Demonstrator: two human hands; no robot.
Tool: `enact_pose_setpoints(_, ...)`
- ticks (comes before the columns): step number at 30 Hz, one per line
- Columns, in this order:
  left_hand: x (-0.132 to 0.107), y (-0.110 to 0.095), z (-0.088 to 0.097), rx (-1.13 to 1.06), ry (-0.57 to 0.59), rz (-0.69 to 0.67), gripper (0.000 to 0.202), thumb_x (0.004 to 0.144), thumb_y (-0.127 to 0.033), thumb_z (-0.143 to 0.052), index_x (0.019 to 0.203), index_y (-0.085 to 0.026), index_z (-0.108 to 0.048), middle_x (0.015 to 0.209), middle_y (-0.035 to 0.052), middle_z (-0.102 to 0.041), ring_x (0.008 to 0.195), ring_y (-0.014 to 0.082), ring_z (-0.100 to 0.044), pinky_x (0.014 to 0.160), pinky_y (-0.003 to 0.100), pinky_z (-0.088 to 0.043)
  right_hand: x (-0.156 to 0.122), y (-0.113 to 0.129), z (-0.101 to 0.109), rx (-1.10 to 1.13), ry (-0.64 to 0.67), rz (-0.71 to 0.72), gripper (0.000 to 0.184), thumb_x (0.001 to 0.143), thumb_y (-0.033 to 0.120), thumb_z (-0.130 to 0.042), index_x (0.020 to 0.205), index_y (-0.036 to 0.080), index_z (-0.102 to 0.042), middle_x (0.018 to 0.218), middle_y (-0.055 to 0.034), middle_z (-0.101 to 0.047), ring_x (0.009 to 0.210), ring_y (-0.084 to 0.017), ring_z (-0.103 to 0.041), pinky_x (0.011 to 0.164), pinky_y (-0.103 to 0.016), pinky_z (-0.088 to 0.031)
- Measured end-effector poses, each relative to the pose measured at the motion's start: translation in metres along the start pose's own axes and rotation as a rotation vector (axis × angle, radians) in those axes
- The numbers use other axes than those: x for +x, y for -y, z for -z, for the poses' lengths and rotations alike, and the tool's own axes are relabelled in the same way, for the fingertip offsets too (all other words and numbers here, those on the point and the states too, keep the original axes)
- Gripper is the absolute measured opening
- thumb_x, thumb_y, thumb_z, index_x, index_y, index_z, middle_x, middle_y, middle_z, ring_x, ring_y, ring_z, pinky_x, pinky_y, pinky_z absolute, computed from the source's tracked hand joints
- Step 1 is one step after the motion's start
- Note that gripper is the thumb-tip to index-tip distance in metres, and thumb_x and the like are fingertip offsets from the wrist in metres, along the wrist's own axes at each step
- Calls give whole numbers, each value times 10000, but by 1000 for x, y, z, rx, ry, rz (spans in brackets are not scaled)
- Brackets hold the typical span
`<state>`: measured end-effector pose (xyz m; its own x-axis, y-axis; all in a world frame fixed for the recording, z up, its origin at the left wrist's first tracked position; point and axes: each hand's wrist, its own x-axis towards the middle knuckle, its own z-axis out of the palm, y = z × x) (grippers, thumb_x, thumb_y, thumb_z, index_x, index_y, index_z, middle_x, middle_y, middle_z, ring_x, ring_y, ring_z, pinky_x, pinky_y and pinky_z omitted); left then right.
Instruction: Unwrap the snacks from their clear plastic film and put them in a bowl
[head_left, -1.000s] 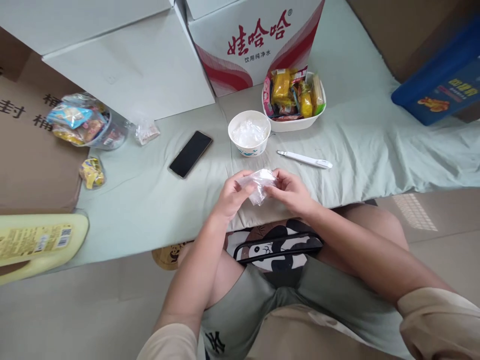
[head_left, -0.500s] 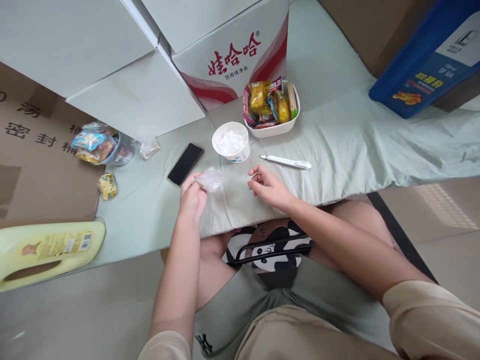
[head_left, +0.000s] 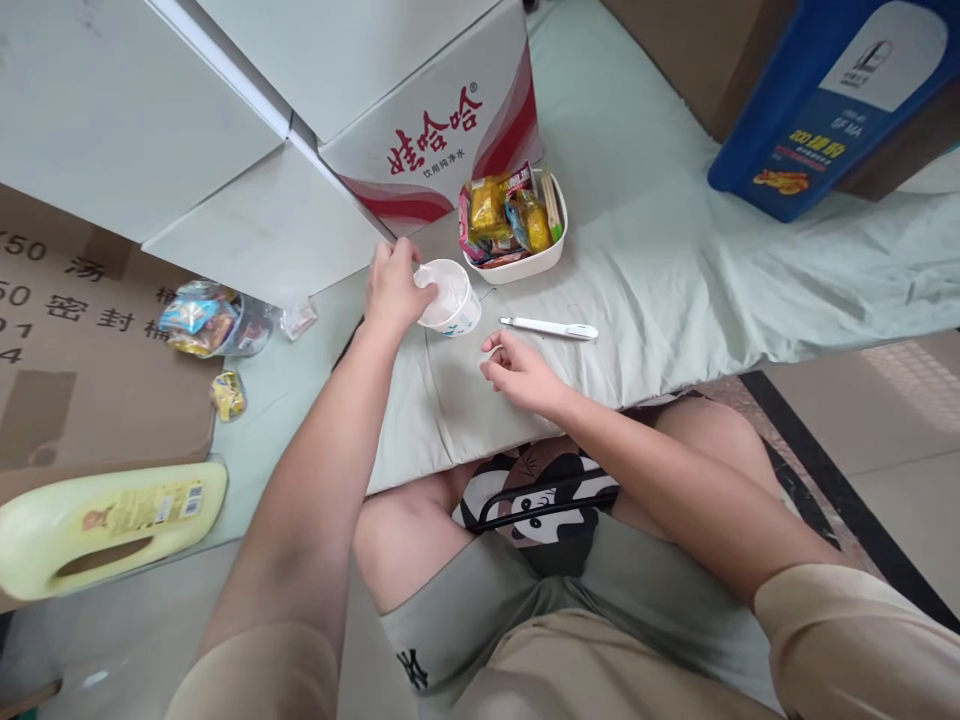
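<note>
Presently, the left hand (head_left: 396,285) is at the cup (head_left: 459,322) of clear plastic (head_left: 450,285), just above frame centre; its grip cannot be determined. The right hand (head_left: 519,375) is slack, empty. Apparent step: depositing plastic; next calls for clean withdrawal.

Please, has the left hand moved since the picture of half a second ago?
Yes, forward. Judged against the paper cup, the left hand was nearer the table's front edge; now it is at the cup's left rim.
</note>
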<state>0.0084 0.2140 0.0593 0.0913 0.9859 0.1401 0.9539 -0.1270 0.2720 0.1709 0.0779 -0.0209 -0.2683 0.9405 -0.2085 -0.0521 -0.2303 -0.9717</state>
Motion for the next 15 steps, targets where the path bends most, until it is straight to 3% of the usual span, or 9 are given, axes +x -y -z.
enact_pose_setpoints(4,0,-11,1,173,247,-8,57,776,-181,-639,830,-192,-623,861,45,-676,904,232,-649,887,351,-492,-2,4,7,-10,-10,26,230,792,343,-523,987,236,-467,726,59,-552,633,-140,-537,653,-304,-417)
enact_pose_setpoints(8,10,-15,0,183,459,-63,131,703,-287,-721,779,-221,-639,816,17,-706,797,220,-651,783,304,-493,-5,9,7,12,22,46,179,809,327,-518,954,230,-478,728,47,-552,633,-137,-528,625,-290,-407)
enact_pose_setpoints(10,16,-16,-7,208,530,-72,182,613,-246,-774,716,-222,-625,743,19,-680,749,232,-644,759,311,-502,-6,10,6,16,38,61,148,814,314,-520,929,227,-486,727,39,-552,639,-138,-522,621,-288,-406)
enact_pose_setpoints(15,29,-11,-33,145,562,-58,288,484,-20,-766,532,-210,-555,558,19,-529,810,306,-664,847,393,-525,-6,9,7,7,37,60,102,807,278,-536,889,227,-502,721,32,-554,639,-136,-510,615,-283,-401)
